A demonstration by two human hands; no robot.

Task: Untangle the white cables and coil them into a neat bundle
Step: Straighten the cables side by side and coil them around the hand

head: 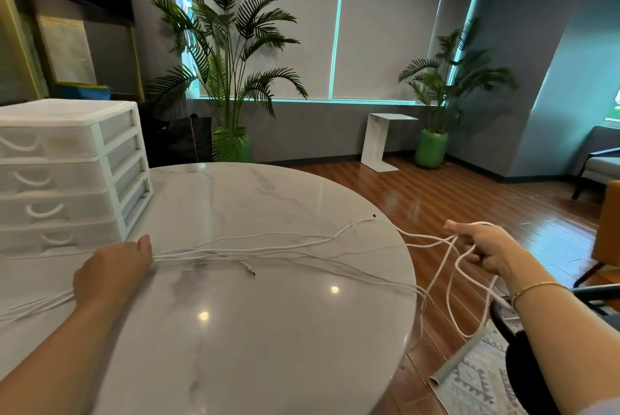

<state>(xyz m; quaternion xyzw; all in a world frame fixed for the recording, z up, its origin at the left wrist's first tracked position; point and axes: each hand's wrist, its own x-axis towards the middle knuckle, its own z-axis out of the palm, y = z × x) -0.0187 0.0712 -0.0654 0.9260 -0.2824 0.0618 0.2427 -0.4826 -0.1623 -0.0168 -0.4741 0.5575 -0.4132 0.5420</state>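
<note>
Several thin white cables [268, 248] stretch across the round white marble table [251, 330] from left to right. My left hand [112, 268] grips the bunched strands at the table's left side, fingers curled over them. Loose ends trail off the left edge behind it. My right hand [483, 248] is out past the table's right edge, above the floor, with strands looped through its curled fingers. Long loops [449, 283] hang down from it. One plug end [250, 269] lies on the table's middle; another end [370, 218] reaches the far right rim.
A white plastic drawer unit [67, 173] stands on the table's left. A black chair [523, 330] sits under my right arm, above a patterned rug [476, 377]. Wooden floor, potted palms [228, 79] and a small white side table [382, 142] lie beyond.
</note>
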